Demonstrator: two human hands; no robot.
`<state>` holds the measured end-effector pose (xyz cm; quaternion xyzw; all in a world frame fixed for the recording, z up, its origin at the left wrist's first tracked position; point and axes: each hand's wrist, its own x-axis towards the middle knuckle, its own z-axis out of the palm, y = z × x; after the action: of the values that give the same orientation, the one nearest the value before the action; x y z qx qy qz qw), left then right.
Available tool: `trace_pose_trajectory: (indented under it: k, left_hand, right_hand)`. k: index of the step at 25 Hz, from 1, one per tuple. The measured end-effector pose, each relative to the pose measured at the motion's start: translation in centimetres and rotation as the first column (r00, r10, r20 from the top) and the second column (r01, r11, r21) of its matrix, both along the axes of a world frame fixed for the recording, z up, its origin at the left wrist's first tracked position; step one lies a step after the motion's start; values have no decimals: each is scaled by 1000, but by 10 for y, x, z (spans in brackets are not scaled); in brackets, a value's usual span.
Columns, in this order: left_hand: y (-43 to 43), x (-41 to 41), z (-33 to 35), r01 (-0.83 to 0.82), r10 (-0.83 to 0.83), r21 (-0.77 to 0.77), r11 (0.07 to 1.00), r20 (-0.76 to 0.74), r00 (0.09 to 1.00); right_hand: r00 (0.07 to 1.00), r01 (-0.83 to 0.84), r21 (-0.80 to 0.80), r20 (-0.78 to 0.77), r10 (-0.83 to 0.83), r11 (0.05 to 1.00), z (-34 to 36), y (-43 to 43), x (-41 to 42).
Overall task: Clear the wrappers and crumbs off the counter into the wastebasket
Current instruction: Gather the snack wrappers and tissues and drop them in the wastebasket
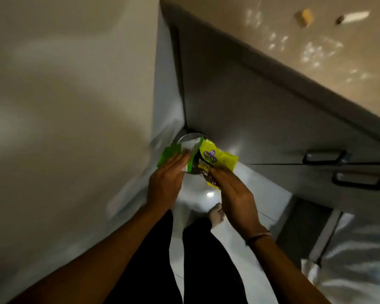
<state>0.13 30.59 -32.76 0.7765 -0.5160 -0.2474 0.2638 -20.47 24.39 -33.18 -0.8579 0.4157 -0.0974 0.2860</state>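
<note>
I look down at the floor, where a round wastebasket [190,137] stands in the corner between a white wall panel and grey cabinets. Only its far rim shows. My left hand [166,183] holds a green and white wrapper [171,155] over the basket's opening. My right hand [233,194] grips a yellow-green snack wrapper [217,161] with dark print, right beside the first one and also above the basket. The two wrappers touch. The counter [316,40] runs across the top right with scattered crumbs and a small tan piece [305,17] on it.
Grey cabinet doors with dark handles [324,156] stand to the right of the basket. A white wall panel [75,128] fills the left. My legs in black trousers and a bare foot [215,213] are on the pale tiled floor below.
</note>
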Motion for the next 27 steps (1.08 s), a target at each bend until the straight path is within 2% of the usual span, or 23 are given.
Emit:
trace_pose_trajectory:
  k: [3, 7, 9, 12, 13, 14, 16, 18, 21, 24, 27]
  left_hand:
    - [-24, 5, -86, -39, 44, 144, 989, -33, 999]
    - [-57, 18, -197, 31, -22, 208, 978, -42, 999]
    - [-65, 19, -244, 153, -153, 283, 947, -21, 988]
    - [-64, 21, -283, 358, -383, 406, 841, -21, 924]
    - [-62, 21, -285, 360, -384, 401, 842, -24, 923]
    - [-59, 20, -282, 345, -369, 386, 855, -14, 929]
    - [-52, 11, -258, 294, -339, 388, 874, 52, 939]
    - [-37, 1, -215, 241, -315, 398, 885, 132, 940]
    - [-19, -8, -136, 272, -334, 274, 923, 217, 917]
    - [-24, -16, -20, 226, -269, 175, 958, 292, 918]
    - [-33, -15, 99, 146, -129, -16, 989, 386, 913]
  right_hand:
    - [992, 59, 151, -117, -41, 987, -86, -20, 23]
    - [980, -41, 165, -187, 72, 985, -200, -49, 46]
    - [947, -133, 187, -265, 180, 973, -245, -62, 57]
    - [799, -396, 177, -416, 433, 901, -279, -71, 67]
    - [797, -407, 167, -415, 439, 898, -279, -71, 66]
    - [826, -342, 173, -413, 384, 923, -271, -67, 64]
    - [897, -196, 83, -388, 213, 977, -237, -50, 55]
    - [954, -99, 1, -283, 95, 995, -188, -30, 41]
    - [969, -1, 28, -248, 8, 1000, -99, -22, 33]
    - [973, 83, -43, -211, -91, 996, 11, -31, 33]
    - [992, 120, -131, -26, -124, 984, 121, -45, 33]
